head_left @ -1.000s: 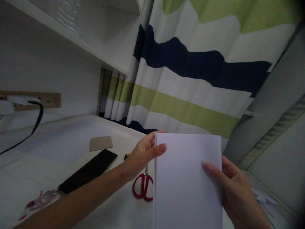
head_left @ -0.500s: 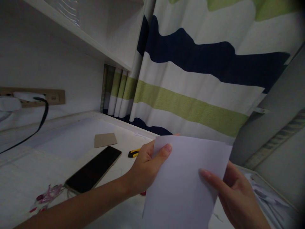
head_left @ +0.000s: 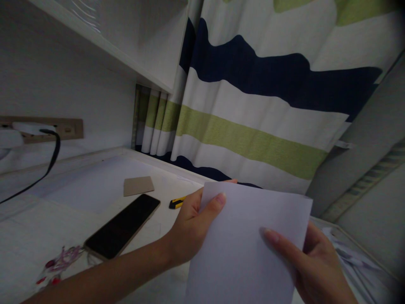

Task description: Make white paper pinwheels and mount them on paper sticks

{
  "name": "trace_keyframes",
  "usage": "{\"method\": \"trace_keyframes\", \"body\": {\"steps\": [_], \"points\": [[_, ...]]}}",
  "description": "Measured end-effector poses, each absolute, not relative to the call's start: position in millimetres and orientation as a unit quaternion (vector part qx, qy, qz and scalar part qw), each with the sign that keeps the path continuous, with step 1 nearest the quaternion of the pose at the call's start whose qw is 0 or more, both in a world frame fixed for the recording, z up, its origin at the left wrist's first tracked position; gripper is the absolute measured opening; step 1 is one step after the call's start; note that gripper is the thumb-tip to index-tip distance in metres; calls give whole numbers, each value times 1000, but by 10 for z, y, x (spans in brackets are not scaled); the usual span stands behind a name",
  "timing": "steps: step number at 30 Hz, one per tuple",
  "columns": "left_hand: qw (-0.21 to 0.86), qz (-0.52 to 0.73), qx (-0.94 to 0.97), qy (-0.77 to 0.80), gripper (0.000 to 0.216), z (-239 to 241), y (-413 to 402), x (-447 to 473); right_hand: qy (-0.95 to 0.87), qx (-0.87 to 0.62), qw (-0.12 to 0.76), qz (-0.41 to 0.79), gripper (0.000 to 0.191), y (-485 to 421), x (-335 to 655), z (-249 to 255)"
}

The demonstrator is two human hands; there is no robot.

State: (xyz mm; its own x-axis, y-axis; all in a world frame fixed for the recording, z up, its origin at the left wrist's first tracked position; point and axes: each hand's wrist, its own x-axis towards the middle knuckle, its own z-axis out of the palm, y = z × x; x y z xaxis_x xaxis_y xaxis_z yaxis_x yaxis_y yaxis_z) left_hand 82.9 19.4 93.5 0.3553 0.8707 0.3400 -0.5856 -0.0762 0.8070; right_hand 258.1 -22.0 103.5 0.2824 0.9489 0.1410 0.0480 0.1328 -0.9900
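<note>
White paper | long axis runs away toward curtain, top leaning right | hands pinching both side edges

The light was dim; shadow gathered under the far-left shelf, the right hand softly shaded the paper, and the far right corner faded dark.

The paper hides most of the fingers of the left hand and right hand; its lower end is cut off. The left hand covers part of the cutter towards the back edge of the worktop. The charms are blurred. The curtain's top and a plug are cut off.
</note>
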Motion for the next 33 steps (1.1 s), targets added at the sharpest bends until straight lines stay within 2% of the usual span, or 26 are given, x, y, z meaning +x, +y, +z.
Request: {"method": "trace_keyframes", "body": {"steps": [6, 14, 33], "points": [[638, 573, 493, 147, 32, 961, 162, 811, -459, -534, 593, 389, 29, -225, 2582, 1024], [619, 593, 499, 126, 16, 949, 171, 830, -448, -532, 597, 399, 31, -221, 2563, 1007], [618, 593, 503, 119, 18, 955, 165, 840, -431, -533, 606, 404, 32, -235, 2514, 1054]]}}
